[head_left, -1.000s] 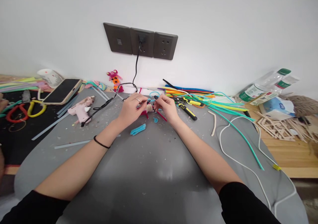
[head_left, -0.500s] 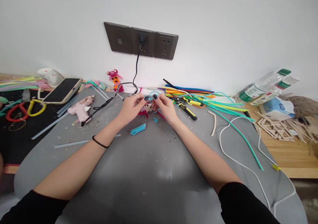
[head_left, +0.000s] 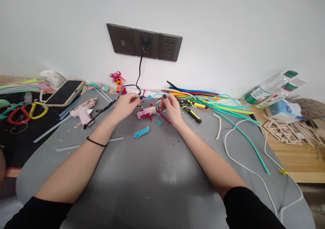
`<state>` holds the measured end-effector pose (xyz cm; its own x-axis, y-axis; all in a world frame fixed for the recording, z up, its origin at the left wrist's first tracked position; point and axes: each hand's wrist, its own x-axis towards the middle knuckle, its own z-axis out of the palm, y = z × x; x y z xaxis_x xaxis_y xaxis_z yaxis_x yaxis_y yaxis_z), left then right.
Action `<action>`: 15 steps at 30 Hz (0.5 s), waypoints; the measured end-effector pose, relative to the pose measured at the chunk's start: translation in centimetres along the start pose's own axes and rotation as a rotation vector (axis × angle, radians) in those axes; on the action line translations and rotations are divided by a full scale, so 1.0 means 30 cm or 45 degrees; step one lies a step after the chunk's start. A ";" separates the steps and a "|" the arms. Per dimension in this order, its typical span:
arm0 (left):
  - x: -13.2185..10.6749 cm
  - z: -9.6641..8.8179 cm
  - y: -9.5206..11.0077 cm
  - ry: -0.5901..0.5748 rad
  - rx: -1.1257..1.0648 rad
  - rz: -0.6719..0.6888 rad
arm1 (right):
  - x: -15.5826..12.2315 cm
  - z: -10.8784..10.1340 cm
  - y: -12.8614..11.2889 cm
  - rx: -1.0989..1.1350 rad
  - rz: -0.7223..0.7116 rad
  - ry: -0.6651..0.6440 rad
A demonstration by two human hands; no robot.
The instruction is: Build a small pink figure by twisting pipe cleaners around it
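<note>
My left hand (head_left: 127, 105) is pinched, its fingertips at a short light-blue pipe cleaner with a curled end (head_left: 149, 97). My right hand (head_left: 171, 109) is also closed in a pinch; a small pale bit shows at its fingertips, too small to name. Between the hands, on the grey table, lies a pink and cream pipe-cleaner figure (head_left: 146, 112) with dark red strands. Nearer me are a folded light-blue pipe-cleaner bundle (head_left: 141, 132) and a small blue coil (head_left: 159, 122).
A pink glue gun (head_left: 83, 112) with its black cord lies left, near a phone (head_left: 64, 92) and scissors (head_left: 38, 110). Yellow-black pliers (head_left: 191, 113) and coloured pipe cleaners (head_left: 225, 107) are at right. A white cable (head_left: 236, 159) loops over the right side. Bottles (head_left: 269, 88) stand beyond.
My hands have drawn apart, the left one moving left. The pink and cream figure between them now shows more fully, as does the curled blue piece by my left fingertips.
</note>
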<state>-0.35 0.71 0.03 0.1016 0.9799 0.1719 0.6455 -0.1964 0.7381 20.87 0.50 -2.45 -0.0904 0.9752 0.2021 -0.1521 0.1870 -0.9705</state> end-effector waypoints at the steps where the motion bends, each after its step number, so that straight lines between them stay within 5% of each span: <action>1: 0.007 -0.008 -0.015 0.001 0.060 -0.022 | 0.001 -0.002 0.000 0.005 0.001 0.004; 9: 0.013 0.000 -0.062 0.183 0.431 0.011 | 0.008 -0.008 0.009 -0.037 0.008 0.041; 15: -0.039 0.041 0.010 -0.152 0.344 0.452 | 0.006 -0.010 0.003 -0.070 0.006 0.021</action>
<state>0.67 -0.45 -0.75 0.4284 0.8539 0.2955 0.7275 -0.5199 0.4477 21.13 0.72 -2.56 -0.0749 0.9779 0.1954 -0.0970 0.1878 -0.9774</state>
